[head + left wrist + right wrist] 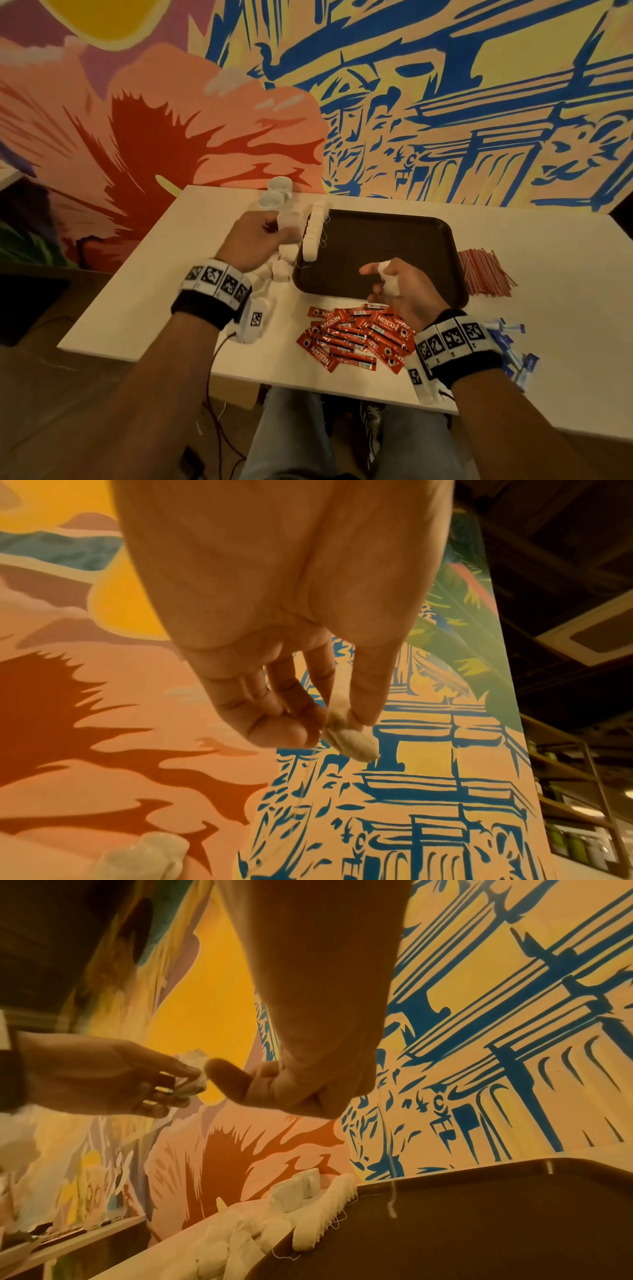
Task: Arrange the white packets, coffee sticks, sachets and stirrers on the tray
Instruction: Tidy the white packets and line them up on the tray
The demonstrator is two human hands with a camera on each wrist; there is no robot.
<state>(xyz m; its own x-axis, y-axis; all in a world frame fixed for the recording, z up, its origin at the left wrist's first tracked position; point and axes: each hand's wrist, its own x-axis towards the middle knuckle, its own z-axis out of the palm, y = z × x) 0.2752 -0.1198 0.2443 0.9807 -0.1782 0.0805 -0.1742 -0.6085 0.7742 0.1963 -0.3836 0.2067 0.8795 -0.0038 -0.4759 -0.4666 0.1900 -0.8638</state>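
You are mid-way through the white paper packets: each of your hands, left [255, 240] and right [399, 286], pinches one above the dark brown plastic tray [394, 246], so next extend the left-edge row [313, 233].

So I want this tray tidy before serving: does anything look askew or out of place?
Mostly the threads: the row of white packets along the dark brown plastic tray's left edge has loose strings straggling over the rim. The red coffee sticks lie in a jumbled heap on the white table.
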